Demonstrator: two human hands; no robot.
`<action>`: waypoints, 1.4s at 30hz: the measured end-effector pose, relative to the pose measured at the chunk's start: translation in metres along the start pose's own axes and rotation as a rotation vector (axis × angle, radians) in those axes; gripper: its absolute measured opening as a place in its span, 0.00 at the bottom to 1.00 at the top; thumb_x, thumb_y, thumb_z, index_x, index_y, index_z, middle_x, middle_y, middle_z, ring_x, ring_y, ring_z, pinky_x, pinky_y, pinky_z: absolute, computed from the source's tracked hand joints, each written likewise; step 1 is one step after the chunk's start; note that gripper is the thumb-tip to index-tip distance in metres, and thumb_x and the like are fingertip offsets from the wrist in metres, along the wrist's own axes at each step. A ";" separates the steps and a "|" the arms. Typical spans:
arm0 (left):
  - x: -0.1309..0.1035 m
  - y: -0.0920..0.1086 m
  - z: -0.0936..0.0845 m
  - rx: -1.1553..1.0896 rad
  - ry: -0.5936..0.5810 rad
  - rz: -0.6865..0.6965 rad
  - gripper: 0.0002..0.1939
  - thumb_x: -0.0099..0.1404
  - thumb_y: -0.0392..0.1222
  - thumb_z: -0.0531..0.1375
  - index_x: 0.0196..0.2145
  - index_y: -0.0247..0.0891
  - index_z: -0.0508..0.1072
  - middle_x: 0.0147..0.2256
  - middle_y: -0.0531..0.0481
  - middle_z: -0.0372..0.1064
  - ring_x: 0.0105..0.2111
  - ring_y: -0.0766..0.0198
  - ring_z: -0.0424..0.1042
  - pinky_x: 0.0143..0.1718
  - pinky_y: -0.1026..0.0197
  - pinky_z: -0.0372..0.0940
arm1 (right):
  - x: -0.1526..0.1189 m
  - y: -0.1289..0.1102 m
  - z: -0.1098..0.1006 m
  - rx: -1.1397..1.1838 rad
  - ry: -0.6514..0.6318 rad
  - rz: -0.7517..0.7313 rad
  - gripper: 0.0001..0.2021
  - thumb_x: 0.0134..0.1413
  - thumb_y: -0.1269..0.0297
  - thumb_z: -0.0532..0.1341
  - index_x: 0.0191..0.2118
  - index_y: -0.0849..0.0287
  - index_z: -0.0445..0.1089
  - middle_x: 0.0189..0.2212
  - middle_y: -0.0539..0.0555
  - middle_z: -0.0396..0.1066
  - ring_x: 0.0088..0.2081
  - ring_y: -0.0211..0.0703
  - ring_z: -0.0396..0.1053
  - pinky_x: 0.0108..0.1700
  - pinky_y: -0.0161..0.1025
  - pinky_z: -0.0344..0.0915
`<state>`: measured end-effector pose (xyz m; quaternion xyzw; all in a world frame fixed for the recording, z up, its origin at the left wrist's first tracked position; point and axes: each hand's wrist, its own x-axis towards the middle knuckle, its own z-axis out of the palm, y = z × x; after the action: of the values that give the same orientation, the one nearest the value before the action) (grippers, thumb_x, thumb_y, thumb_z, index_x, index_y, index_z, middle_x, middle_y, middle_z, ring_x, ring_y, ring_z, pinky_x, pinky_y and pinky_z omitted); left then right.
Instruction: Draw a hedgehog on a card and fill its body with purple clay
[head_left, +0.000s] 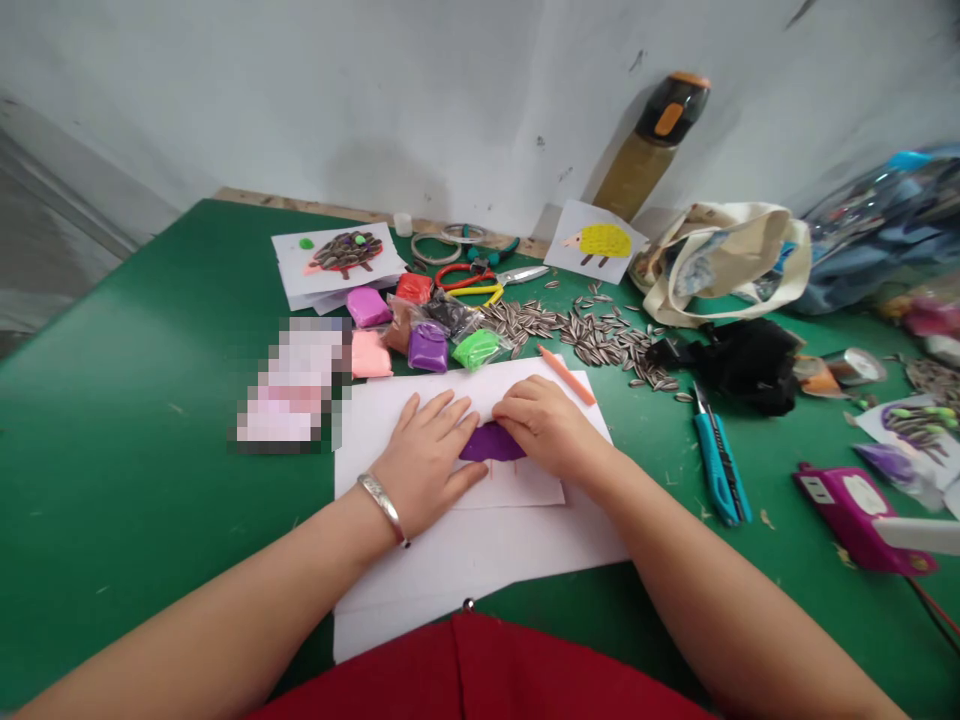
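Note:
A flat purple clay shape (491, 443) lies on a small white sheet (517, 491), with two short orange lines drawn below it. My left hand (431, 462), a silver bangle at its wrist, rests with fingers spread on the sheet, fingertips at the clay's left end. The fingers of my right hand (546, 425) are pinched together at the clay's upper right edge. Larger white paper (450, 580) is underneath. An orange marker (566, 375) lies beyond my right hand.
Clay packets (428, 346), scissors (521, 275) and seeds (600, 338) spread along the back. A blurred phone-like object (291, 385) lies left; a blue cutter (721, 465) and purple glue gun (855, 510) right. Behind stand a bottle (641, 150) and cloth bag (720, 265).

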<state>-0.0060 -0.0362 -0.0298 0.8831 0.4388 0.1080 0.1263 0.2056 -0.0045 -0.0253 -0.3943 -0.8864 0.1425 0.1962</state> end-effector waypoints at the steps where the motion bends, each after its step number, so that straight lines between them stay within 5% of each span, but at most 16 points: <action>1: 0.000 0.000 0.000 0.003 -0.002 0.002 0.25 0.67 0.50 0.56 0.57 0.35 0.65 0.60 0.38 0.61 0.62 0.43 0.54 0.61 0.33 0.45 | 0.000 0.001 0.000 0.003 0.007 0.005 0.12 0.61 0.72 0.54 0.33 0.58 0.74 0.29 0.55 0.70 0.36 0.45 0.64 0.40 0.42 0.59; 18: 0.001 0.000 -0.002 0.027 -0.033 0.006 0.25 0.67 0.50 0.55 0.57 0.33 0.65 0.60 0.37 0.60 0.62 0.43 0.54 0.61 0.33 0.46 | -0.006 0.014 -0.006 -0.026 0.062 0.053 0.11 0.61 0.72 0.55 0.35 0.58 0.75 0.30 0.54 0.71 0.35 0.44 0.67 0.48 0.50 0.62; 27: 0.001 0.001 -0.002 0.026 -0.029 0.004 0.25 0.67 0.50 0.56 0.57 0.34 0.65 0.60 0.38 0.61 0.62 0.43 0.54 0.61 0.33 0.46 | -0.009 0.016 -0.013 -0.085 0.110 0.048 0.11 0.58 0.74 0.56 0.30 0.57 0.74 0.25 0.49 0.69 0.30 0.39 0.67 0.65 0.57 0.48; 42: 0.000 -0.001 0.002 0.061 0.016 0.030 0.24 0.68 0.50 0.55 0.57 0.34 0.65 0.60 0.38 0.62 0.61 0.43 0.56 0.60 0.33 0.48 | -0.013 0.013 -0.019 -0.068 0.095 0.043 0.12 0.53 0.76 0.56 0.25 0.56 0.72 0.21 0.47 0.67 0.25 0.37 0.65 0.67 0.57 0.47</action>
<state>-0.0064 -0.0354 -0.0317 0.8921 0.4296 0.1035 0.0944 0.2310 -0.0044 -0.0168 -0.4259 -0.8718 0.0976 0.2215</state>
